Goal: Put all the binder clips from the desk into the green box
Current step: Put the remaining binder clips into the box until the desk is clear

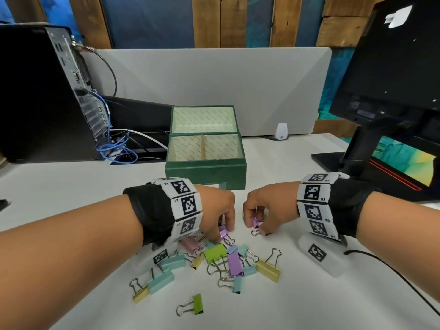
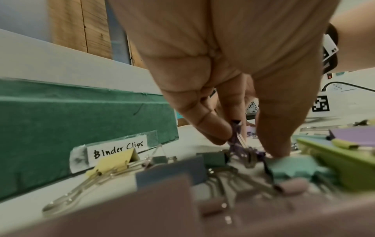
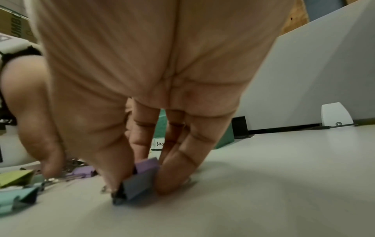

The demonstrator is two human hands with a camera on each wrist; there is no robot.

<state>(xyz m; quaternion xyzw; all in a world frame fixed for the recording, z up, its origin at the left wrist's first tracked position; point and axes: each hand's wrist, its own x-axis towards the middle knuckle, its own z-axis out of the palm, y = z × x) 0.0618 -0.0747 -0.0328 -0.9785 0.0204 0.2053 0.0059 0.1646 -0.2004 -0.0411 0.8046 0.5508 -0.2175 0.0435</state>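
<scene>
On the white counter [image 1: 71, 198], seen from your head, a heap of binder clips [image 1: 214, 260] lay just in front of the green box [image 1: 206, 175]. The box stood open, with bare paper lining inside and a thin wall down its middle, and no clip showed in it yet. Your left hand [image 1: 214, 210] reached into the far edge of the heap, and its fingers pinched a small purple clip [image 1: 223, 232]. Your right hand [image 1: 264, 208] pinched another purple clip [image 1: 256, 222] just beside the heap. I think one clip in each hand was a good plan: you should lift straight up, so the wire loops don't drag other clips along.

From your left wrist, your fingers [image 2: 213, 128] squeezed the clip's shiny wire handles together. The clips had folded, smooth painted bodies in soft colours. The box felt-like front carried a taped paper label [image 2: 117, 148] saying "Binder Clips".

From your right wrist, your fingers [image 3: 174, 173] held the purple clip by its flat sides, low on the counter. Those sides looked slippery, so you should squeeze firmly.
</scene>
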